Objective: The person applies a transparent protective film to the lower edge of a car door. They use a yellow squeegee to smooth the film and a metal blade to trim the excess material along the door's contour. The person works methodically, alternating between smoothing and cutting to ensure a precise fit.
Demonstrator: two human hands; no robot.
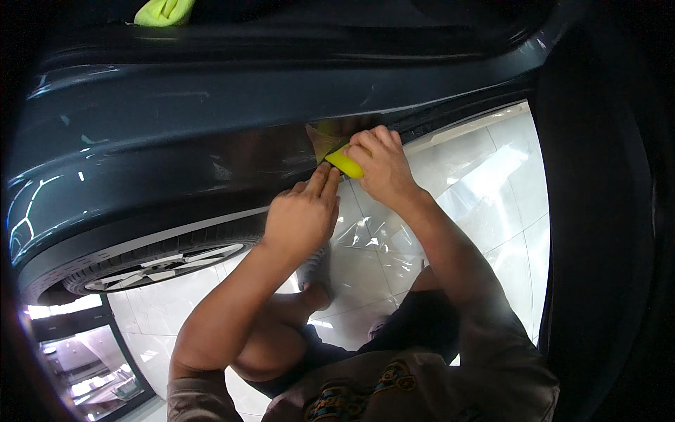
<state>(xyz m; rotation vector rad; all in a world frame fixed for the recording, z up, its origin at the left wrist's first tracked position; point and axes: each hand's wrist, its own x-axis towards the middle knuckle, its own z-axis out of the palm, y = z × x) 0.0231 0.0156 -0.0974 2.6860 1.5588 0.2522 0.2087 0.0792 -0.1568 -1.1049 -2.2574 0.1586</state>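
Both forearms reach up to the dark grey glossy car body panel (176, 119). Right hand (380, 165) has its fingers closed around a small yellow plastic squeegee (344, 163), pressed on the panel's lower edge. Left hand (304, 214) lays straight fingers beside it, probably to keep the clear plastic film (373, 239) flat. Below are a wheel (162, 264) and white tiled floor (492, 183).

There is only one view, from a camera on the person's head. It looks down and forward, very near to the dark grey glossy car body panel (176, 119), above the white tiled floor (492, 183); the fisheye lens bends edges.
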